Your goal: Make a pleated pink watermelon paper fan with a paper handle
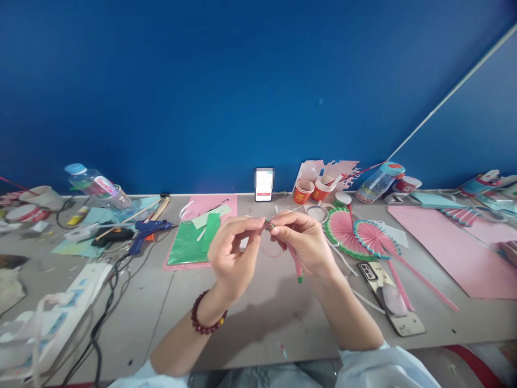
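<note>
Both hands are raised over the grey table (258, 318) near its middle. My right hand (305, 242) is closed round a folded pink paper strip with a green end (298, 269), which hangs below the palm. My left hand (234, 253) pinches the top of that same strip, fingertips meeting the right hand's at about the centre. A dark red bead bracelet (204, 318) circles my left wrist.
Two pink-and-green paper fans (355, 231) lie right of my hands, with a phone (393, 299) nearer me. Green paper on a pink sheet (191, 242), a blue glue gun (147, 231), a power strip (52, 318), red cups (311, 189), bottles and a small upright phone (264, 185) stand around.
</note>
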Motion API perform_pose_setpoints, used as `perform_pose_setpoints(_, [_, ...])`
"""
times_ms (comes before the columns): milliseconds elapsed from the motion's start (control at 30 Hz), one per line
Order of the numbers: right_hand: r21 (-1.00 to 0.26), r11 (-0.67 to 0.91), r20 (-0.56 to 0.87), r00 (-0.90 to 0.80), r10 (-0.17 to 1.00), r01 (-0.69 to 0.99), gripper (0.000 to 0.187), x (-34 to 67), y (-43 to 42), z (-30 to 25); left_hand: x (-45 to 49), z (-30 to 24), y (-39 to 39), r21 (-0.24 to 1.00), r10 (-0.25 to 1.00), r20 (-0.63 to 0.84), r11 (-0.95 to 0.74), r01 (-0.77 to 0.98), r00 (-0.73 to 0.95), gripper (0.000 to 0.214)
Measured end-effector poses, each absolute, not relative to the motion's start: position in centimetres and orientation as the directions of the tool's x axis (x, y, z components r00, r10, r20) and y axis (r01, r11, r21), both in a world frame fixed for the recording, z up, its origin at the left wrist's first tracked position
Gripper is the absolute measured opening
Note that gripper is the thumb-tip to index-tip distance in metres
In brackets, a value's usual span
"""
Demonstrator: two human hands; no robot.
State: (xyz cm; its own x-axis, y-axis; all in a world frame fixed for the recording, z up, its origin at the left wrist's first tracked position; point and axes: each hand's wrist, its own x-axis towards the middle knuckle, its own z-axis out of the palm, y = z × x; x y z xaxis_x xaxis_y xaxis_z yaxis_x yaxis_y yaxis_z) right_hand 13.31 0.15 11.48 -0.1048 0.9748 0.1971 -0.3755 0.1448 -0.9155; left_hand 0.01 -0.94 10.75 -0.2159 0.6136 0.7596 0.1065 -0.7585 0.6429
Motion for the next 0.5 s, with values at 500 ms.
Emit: perform_pose_setpoints(500, [-0.918,0.080,0.145,-0.140,0.980,-0.388,0.017,13.34,-0.10,11.61,0.02,11.04,-1.30,0.673,0.647,0.731,-0.735,0.076,-0.214,0.020])
